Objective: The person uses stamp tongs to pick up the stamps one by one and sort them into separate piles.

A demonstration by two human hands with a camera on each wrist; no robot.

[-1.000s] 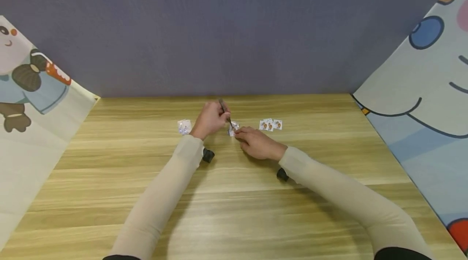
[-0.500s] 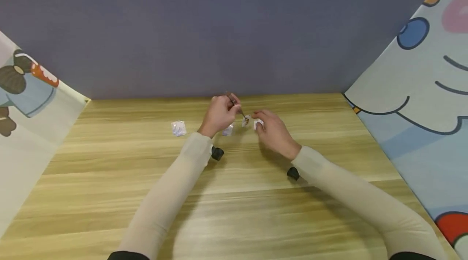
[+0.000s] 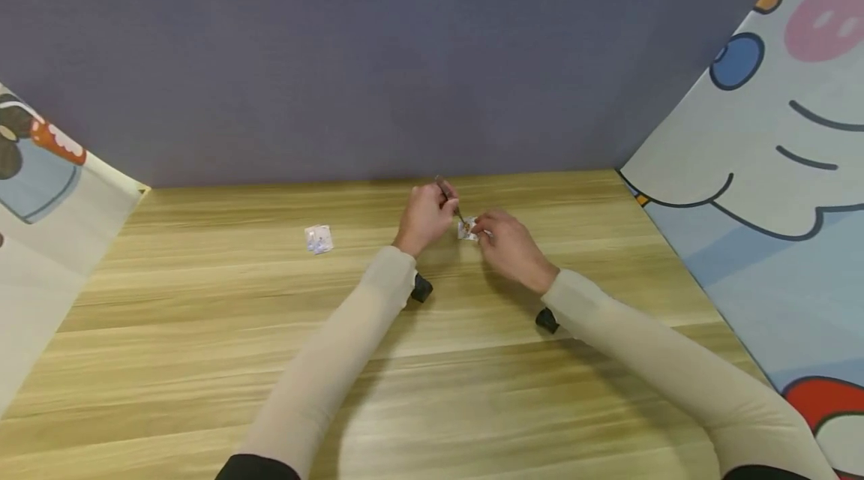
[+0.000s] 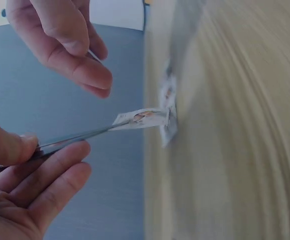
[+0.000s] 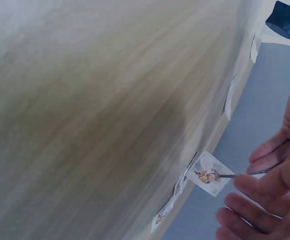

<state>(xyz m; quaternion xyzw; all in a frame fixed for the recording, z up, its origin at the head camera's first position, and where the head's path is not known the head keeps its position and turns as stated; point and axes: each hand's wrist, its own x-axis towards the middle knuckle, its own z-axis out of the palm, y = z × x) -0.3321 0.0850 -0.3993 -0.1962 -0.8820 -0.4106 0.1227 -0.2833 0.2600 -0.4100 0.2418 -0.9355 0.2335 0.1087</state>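
Observation:
My left hand (image 3: 427, 217) pinches dark metal tweezers (image 4: 67, 140) between thumb and fingers, the other fingers loosely bent. A white stamp (image 5: 208, 173) with an orange-brown picture is held in the tweezers' tips, tilted over the table. Its lower edge overlaps similar stamps (image 5: 162, 215) lying flat in a row, partly covered by my right hand in the head view. My right hand (image 3: 511, 244) hovers just beside the held stamp with loosely bent fingers; nothing shows in its grasp. In the left wrist view the right fingers (image 4: 77, 70) stand above the tweezers.
On the left of the wooden table (image 3: 202, 330) lies a small pile of pale stamps (image 3: 319, 238). Another pale stamp pile (image 5: 229, 100) shows in the right wrist view. A grey-blue wall (image 3: 378, 60) rises behind, with cartoon-printed panels (image 3: 742, 157) at both sides.
The left hand has moved right, carrying the stamp in the tweezers from the middle pile over to the right row. The right hand has left the middle pile and moved right too.

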